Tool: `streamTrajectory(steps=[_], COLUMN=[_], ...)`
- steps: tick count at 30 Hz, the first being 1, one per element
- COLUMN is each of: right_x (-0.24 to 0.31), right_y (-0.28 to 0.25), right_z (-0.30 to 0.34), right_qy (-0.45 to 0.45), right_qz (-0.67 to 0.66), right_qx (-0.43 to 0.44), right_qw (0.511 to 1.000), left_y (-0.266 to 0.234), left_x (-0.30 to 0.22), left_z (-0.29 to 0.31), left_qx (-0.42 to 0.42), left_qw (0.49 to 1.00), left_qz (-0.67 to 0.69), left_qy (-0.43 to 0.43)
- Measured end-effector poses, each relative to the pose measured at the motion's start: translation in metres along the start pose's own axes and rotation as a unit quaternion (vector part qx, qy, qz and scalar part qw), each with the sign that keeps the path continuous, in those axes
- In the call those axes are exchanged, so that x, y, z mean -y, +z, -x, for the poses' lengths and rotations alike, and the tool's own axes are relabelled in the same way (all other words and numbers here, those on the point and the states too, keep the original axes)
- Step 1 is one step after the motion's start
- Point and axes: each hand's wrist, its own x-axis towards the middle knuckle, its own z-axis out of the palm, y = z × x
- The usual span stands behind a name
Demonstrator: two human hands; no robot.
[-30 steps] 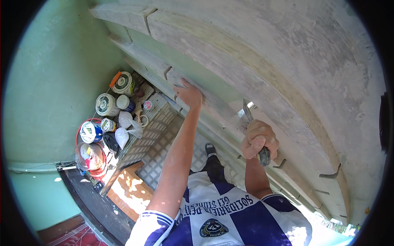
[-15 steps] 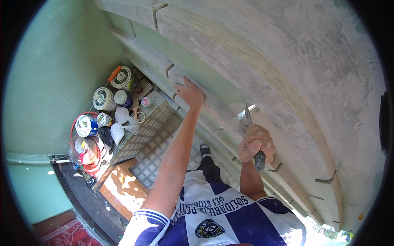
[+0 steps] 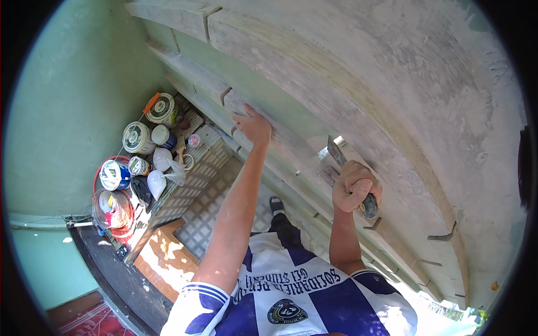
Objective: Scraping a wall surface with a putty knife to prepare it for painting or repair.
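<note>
In my right hand is a putty knife, gripped by its dark handle, whose butt end shows below my fist. Its flat metal blade points up and to the left, with its broad face visible. The blade is close to the pale plastered wall mouldings; whether it touches them I cannot tell. Reaching farther out, my left hand is closed over the edge of a plastered ledge, its fingers curled round and partly hidden. A dark gap cuts across the ledge just beyond those fingers.
A broad curved plaster moulding sweeps across the right side. On the left, several paint buckets, tied plastic bags and a brush crowd a slatted surface. A tiled floor lies below, with my foot on it.
The putty knife has turned from nearly edge-on to showing its broad face, and its tip leans farther left. My right hand shifted slightly right. My left hand keeps its place on the ledge.
</note>
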Motion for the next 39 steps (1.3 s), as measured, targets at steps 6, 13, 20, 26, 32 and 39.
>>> streamTrajectory(steps=[6,13,20,26,32,39], right_x=[-0.022,-0.004,-0.003,0.002,0.002,-0.001], right_y=[-0.005,0.004,0.008,0.006,0.017,0.004], right_z=[0.021,0.013,0.008,0.005,0.002,0.001], right_qy=[-0.004,-0.039,-0.044,-0.033,-0.060,-0.057], right_qz=[0.035,0.020,0.044,0.040,0.055,0.013], right_qx=[0.001,0.040,0.073,0.083,0.084,0.076], right_qw=[0.999,0.998,0.995,0.995,0.993,0.995], left_y=[0.004,0.007,0.008,0.005,0.004,0.004], left_x=[0.004,0.005,0.003,0.001,0.001,-0.001], left_z=[-0.004,-0.003,-0.004,0.000,-0.001,-0.002], left_qx=[-0.015,-0.031,-0.035,-0.028,-0.020,-0.011], left_qw=[1.000,0.999,0.999,0.999,1.000,1.000], left_qz=[0.014,0.018,0.023,0.016,0.019,0.021], left_qy=[0.009,0.017,0.000,-0.007,-0.002,-0.011])
